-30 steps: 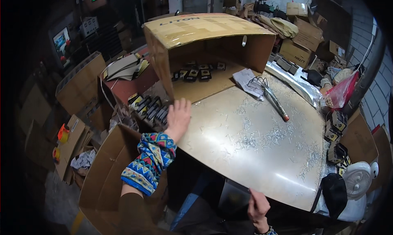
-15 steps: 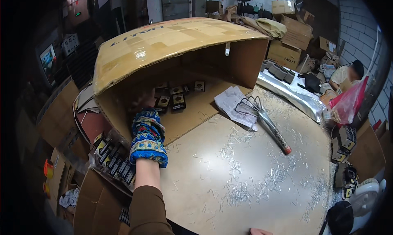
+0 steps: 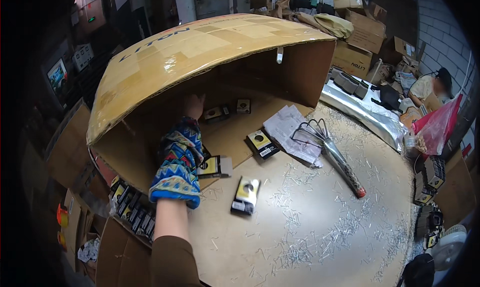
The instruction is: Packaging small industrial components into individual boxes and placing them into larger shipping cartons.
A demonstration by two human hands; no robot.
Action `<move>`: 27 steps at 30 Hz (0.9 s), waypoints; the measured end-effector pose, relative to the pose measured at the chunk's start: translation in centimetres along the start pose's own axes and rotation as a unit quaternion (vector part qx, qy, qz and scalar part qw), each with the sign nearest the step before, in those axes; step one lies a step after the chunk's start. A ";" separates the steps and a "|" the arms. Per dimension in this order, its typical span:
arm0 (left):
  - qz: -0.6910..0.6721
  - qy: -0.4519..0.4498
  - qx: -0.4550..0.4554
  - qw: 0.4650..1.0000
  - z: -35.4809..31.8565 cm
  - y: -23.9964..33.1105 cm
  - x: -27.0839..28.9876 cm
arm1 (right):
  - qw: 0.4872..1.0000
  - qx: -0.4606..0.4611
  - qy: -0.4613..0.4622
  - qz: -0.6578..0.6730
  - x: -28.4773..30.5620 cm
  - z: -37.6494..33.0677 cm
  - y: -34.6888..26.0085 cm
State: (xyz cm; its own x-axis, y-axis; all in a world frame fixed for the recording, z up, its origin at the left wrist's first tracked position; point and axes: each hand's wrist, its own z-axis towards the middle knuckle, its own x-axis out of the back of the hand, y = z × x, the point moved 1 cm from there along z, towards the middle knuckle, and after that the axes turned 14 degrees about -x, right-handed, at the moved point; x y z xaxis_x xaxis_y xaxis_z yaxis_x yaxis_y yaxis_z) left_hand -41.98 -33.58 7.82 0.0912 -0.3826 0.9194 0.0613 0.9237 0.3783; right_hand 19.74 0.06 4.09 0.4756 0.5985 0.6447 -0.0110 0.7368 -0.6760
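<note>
My left hand (image 3: pixel 193 106), below a blue patterned sleeve cover, reaches deep into a big cardboard carton (image 3: pixel 200 52) lying on its side. Its thumb sticks out; the other fingers are partly lost in shadow, and nothing shows in them. Beside the hand, at the back, sit two small black and yellow boxes (image 3: pixel 243 106). Nearer, one such box (image 3: pixel 262 144) lies by the carton's edge and another box (image 3: pixel 246 195) rests on the tabletop, slightly blurred. A further box (image 3: pixel 212 166) with a pale flap sticking out is partly behind my sleeve. My right hand is out of view.
Scattered bent metal pins (image 3: pixel 320 232) cover much of the table (image 3: pixel 225 247). A wire-pronged tool (image 3: pixel 340 164) lies beside crumpled paper (image 3: pixel 292 132). At lower left stands a carton full of small boxes (image 3: pixel 132 209). A person (image 3: pixel 432 89) sits at the far right.
Several small boxes have come out toward me, onto the carton's edge and the table. My left hand has shifted right and deeper inside. My right hand has left the lower edge.
</note>
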 end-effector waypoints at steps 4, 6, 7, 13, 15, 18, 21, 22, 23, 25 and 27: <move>0.158 0.103 -0.105 0.976 3.6 -9.6 -3.0 | 0.994 -0.018 -0.068 0.080 1.2 2.0 -1.3; 0.166 -0.052 -0.205 0.963 3.7 -3.5 -7.4 | 0.993 -0.060 -0.084 0.066 1.3 1.3 -0.4; 0.169 -0.053 -0.201 0.963 3.3 -3.4 -6.7 | 0.980 -0.089 -0.161 0.071 1.7 1.0 0.0; -0.011 -0.158 -0.090 0.983 0.1 3.4 -0.9 | 0.993 -0.027 -0.092 0.076 0.8 2.1 -0.7; -0.158 -0.225 -0.156 0.949 0.3 4.5 -1.2 | 0.994 -0.024 -0.076 0.071 1.0 2.1 -0.6; -0.200 0.061 -0.199 0.958 2.1 4.0 -4.6 | 0.990 -0.034 -0.105 0.090 1.0 2.5 -0.9; -0.118 -0.057 -0.204 0.970 1.8 7.1 -8.5 | 0.989 -0.032 -0.114 0.091 -0.2 1.6 0.6; -0.123 -0.065 -0.210 0.968 1.4 8.2 -9.0 | 0.990 0.003 0.010 0.139 -1.8 0.0 2.4; -0.080 -0.110 -0.256 0.957 0.8 9.2 -9.2 | 0.974 0.040 0.134 0.178 -2.4 -0.4 2.0; -0.031 -0.156 -0.301 0.940 -1.1 9.9 -7.7 | 0.994 -0.013 0.065 0.087 -0.5 0.4 -0.5; -0.072 -0.260 -0.382 0.884 -4.1 9.4 -5.0 | 0.998 -0.065 -0.014 0.007 0.8 1.5 -1.9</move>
State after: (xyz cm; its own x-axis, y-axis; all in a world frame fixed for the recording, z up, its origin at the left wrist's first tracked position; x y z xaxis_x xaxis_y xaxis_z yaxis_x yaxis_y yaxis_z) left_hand -37.80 -23.06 6.39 -0.4286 -0.2508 0.8680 0.7060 0.5065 0.4950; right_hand 18.78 -0.42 6.42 0.4513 0.6182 0.6436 0.0987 0.6822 -0.7245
